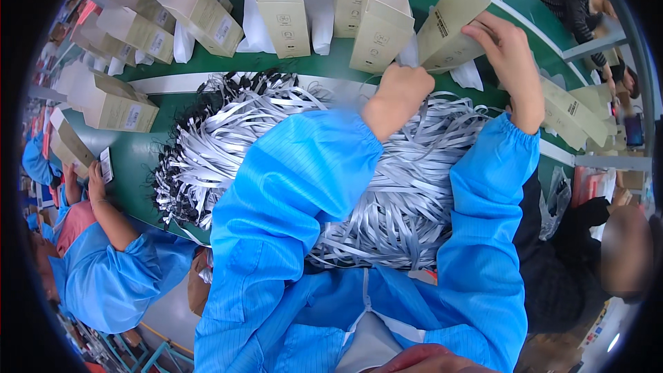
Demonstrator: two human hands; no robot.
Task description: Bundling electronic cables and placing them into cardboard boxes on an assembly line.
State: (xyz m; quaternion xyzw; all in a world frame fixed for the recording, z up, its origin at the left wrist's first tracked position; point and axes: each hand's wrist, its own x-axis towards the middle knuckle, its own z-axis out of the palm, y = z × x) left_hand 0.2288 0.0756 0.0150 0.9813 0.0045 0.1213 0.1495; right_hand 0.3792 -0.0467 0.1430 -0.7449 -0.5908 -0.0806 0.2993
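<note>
A big pile of pale grey flat straps with black ends, like lanyards (414, 200), lies on the green table in front of me. My right hand (510, 48) pinches the right side of an upright beige cardboard box (449, 27) with its top open. My left hand (402, 91) is closed over the far edge of the pile, just left of that box's base. What its fingers hold is hidden beneath the knuckles. A white plastic bag (467, 76) sits beside the box's foot. Another open beige box (381, 34) stands directly beyond my left hand.
More open beige boxes (282, 17) and white bags (318, 17) line the far side of the green table (138, 166). Others lie tilted at the right (570, 114). A co-worker in blue (124, 262) handles a box at the left; a person in black sits close at the right.
</note>
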